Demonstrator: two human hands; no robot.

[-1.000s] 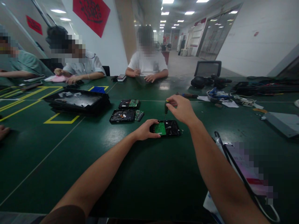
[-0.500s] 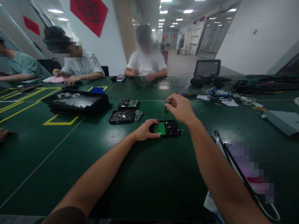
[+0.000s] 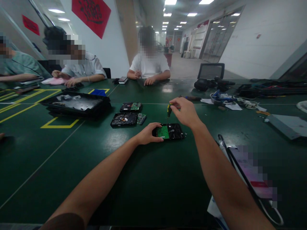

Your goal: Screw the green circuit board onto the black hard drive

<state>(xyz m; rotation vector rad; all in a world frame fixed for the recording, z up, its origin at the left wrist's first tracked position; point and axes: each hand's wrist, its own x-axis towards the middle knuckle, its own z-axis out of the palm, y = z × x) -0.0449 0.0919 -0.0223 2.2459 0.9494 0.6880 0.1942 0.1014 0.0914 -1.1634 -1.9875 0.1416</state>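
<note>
A black hard drive point(image 3: 176, 131) with a green circuit board point(image 3: 162, 132) lies flat on the table. Around its left end my left hand point(image 3: 151, 133) is closed, thumb on the near edge and fingers on the far one. Between thumb and fingers, my right hand point(image 3: 185, 110) grips the yellow-and-black handle of a screwdriver point(image 3: 169, 110). It stands nearly upright, its thin tip at the far edge of the drive by the board. Tiny screws point(image 3: 185, 134) appear to lie by the drive's right end.
Two other hard drives point(image 3: 123, 119) and a loose circuit board point(image 3: 141, 118) lie beyond my left hand. A stack of black trays point(image 3: 76, 105) is further left. At right are a phone point(image 3: 249, 172), cables point(image 3: 248, 103) and a grey metal box point(image 3: 287, 125). Co-workers point(image 3: 148, 65) sit opposite.
My right hand has shifted slightly left, bringing the screwdriver tip to the drive's far edge. The screwdriver tilts a little differently. My left hand keeps its hold.
</note>
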